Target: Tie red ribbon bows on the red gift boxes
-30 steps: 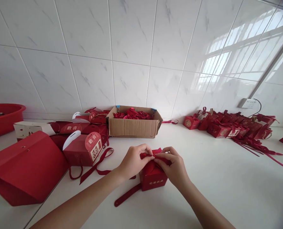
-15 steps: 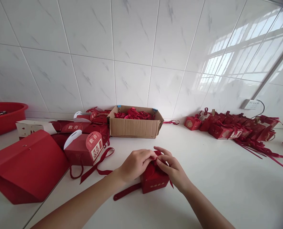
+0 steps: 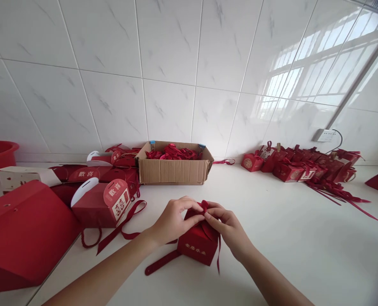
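Round it goes: the small red gift box has turned a little since the earlier frames, a slanted side now showing, and a ribbon loop pokes up where the fingers meet. It sits on the desk, in front of the cardboard box and slightly to its right.

Both hands are at work on top! The left hand has thumb and forefinger nearly closed, pinching the red ribbon from the left; the right hand pinches it from the right, thumb and index close together, other fingers curled loosely. One tail hangs down the gift box's right side, and a dark red strap lies out from its lower left.

Over to the cardboard box, heaped with red ribbons. Left of it and nearer, an open-topped red carton stands beside a loose ribbon, with a big red folded piece farther left. Well to the cardboard box's right, by the wall, red boxes crowd together, a ribbon tangle spilling in front of them.
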